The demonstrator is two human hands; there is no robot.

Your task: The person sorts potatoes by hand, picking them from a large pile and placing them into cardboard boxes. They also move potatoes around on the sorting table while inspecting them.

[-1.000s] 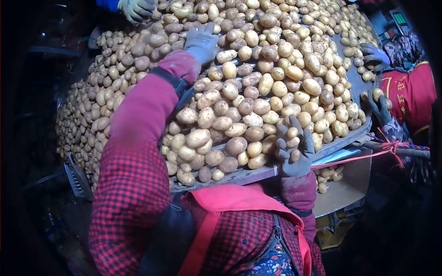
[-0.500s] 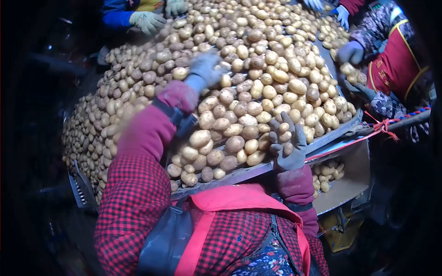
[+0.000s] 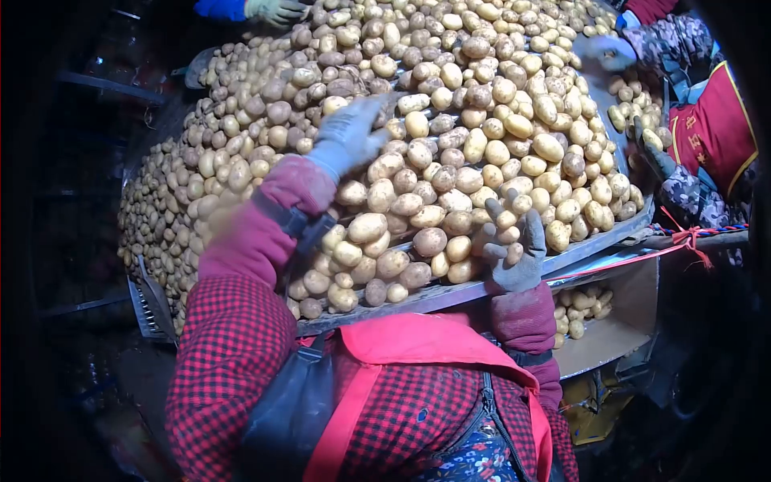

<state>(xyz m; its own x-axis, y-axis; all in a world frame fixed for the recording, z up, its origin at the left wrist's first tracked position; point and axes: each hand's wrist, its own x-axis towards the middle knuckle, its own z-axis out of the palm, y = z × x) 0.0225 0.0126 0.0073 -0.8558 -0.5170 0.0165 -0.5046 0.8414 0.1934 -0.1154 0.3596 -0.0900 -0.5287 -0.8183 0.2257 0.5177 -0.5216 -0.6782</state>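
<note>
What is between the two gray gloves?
In the head view, piled potatoes fill the stretch between the left hand and the right hand, resting on the table.

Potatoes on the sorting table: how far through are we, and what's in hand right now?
Done: some potatoes lie in the cardboard box below the table edge. In hand: the right hand cups a few small potatoes; the left hand reaches over the heap. Left: the potato heap is piled high, so most remains.
</note>
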